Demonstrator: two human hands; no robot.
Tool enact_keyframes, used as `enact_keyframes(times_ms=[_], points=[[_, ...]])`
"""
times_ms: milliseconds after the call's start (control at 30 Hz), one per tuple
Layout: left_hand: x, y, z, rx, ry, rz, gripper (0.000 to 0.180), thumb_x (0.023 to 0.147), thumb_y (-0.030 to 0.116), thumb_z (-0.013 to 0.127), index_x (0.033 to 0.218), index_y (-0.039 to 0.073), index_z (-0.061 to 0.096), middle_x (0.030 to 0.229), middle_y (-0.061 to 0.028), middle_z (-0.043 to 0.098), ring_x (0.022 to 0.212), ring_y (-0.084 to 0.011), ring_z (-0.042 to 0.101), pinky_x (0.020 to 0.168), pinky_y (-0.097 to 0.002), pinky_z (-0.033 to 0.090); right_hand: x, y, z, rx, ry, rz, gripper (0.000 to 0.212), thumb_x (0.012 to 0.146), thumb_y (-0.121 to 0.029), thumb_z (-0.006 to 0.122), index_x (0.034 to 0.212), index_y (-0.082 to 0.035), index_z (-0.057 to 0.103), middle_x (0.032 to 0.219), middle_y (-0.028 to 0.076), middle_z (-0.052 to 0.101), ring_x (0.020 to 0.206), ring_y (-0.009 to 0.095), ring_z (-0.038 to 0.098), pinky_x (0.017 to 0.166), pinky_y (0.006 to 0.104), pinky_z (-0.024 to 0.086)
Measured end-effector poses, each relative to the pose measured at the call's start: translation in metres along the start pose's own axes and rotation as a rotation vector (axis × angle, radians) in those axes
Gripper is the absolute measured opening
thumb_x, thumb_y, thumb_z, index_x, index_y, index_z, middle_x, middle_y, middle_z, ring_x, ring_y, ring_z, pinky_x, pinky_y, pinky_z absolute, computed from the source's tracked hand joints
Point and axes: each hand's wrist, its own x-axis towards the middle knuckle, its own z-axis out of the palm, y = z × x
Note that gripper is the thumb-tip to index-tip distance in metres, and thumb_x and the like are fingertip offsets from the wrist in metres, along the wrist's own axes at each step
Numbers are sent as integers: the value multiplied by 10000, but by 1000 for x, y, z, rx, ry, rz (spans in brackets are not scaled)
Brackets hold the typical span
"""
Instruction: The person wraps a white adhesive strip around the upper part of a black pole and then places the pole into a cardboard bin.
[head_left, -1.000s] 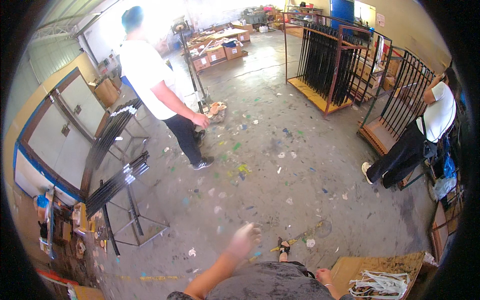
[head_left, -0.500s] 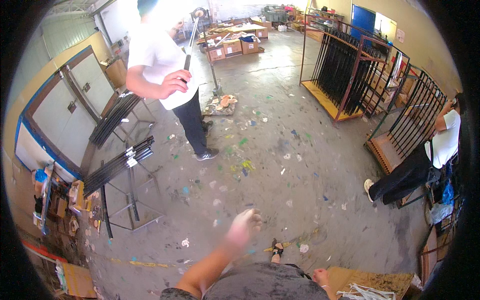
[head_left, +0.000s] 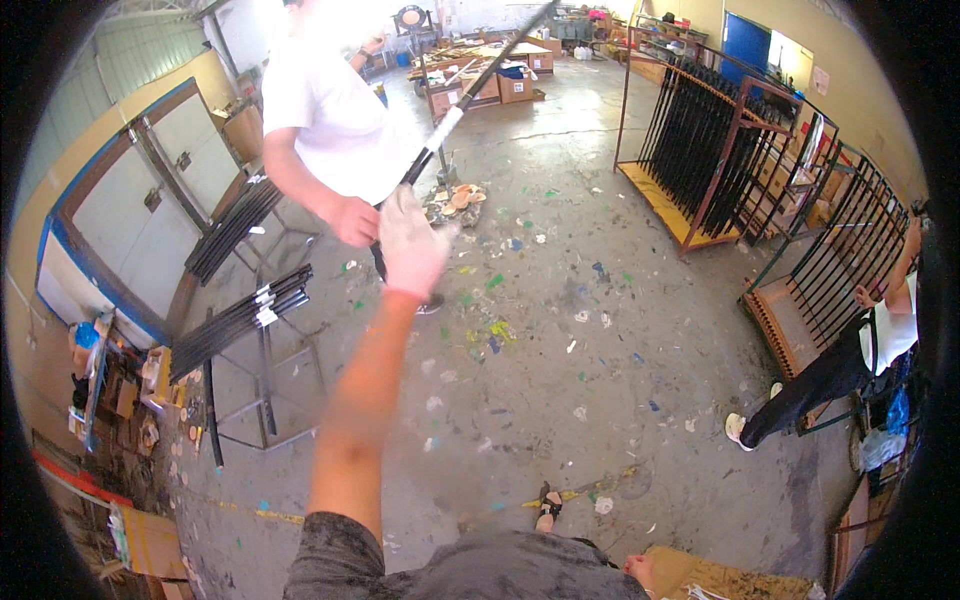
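Note:
My left hand [head_left: 415, 245], in a pale glove, reaches far forward. Its fingers point up and its thumb stands apart. Just beyond the fingertips is a long black rod [head_left: 485, 80] with a white band, slanting up to the right. The rod's lower end passes behind my fingers, so whether I touch it is unclear. Beside my hand is the closed hand [head_left: 353, 221] of a co-worker in a white shirt [head_left: 325, 130]; it lies near the rod's lower end. My right hand [head_left: 638, 570] shows only partly at the bottom edge, by a cardboard box [head_left: 690, 575], fingers mostly hidden.
Bundles of black rods [head_left: 245, 325] lie on metal stands to the left. A tall rack [head_left: 690, 150] of black rods stands at the far right, near a lower rack [head_left: 830, 260]. Another person [head_left: 885, 335] works there. Paint flecks mark the floor [head_left: 560, 400].
My left hand has moved forward and up, from above the floor to beside the co-worker's hand. The rod has swung nearer and now leans to the upper right. My right hand shows less.

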Motion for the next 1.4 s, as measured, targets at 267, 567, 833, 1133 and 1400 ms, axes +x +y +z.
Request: enact_keyframes(times_ms=[267,567,833,1133,1400], points=[[123,-33,50,-49,-853,48,446,805,462,678,972,48,685,753,-126,672,726,-250,652,726,-392,510,13,21,-10,61,6,-59,141,802,-154,647,728,-40,613,635,67,613,535,169,577,480,320,447],[13,120,23,-1148,-906,-382,211,891,199,616,1014,29,593,775,0,542,637,-95,553,625,-256,504,-49,-259,21,-299,228,-642,225,846,-207,658,941,-3,651,852,169,664,786,277,650,711,374,507],[-107,189,-53,-1472,-1033,-461,168,873,0,539,1028,34,483,730,-9,516,535,-79,511,495,-230,436,-239,-529,72,-17,121,-1459,204,791,-55,664,989,-10,653,925,107,603,885,227,587,785,329,473],[-149,186,-70,-1313,-736,-349,154,912,104,486,1045,31,515,731,32,489,591,-55,459,525,-235,385,-278,-529,94,-16,154,-1477,58,741,-40,672,780,-6,647,766,107,579,764,292,580,682,382,466],[-148,177,-84,-1465,-871,-362,164,860,65,570,1013,19,536,704,-2,533,598,-85,505,572,-253,441,-283,-510,79,-10,249,-1628,95,664,36,642,691,-19,570,721,100,539,713,266,547,651,349,458]])
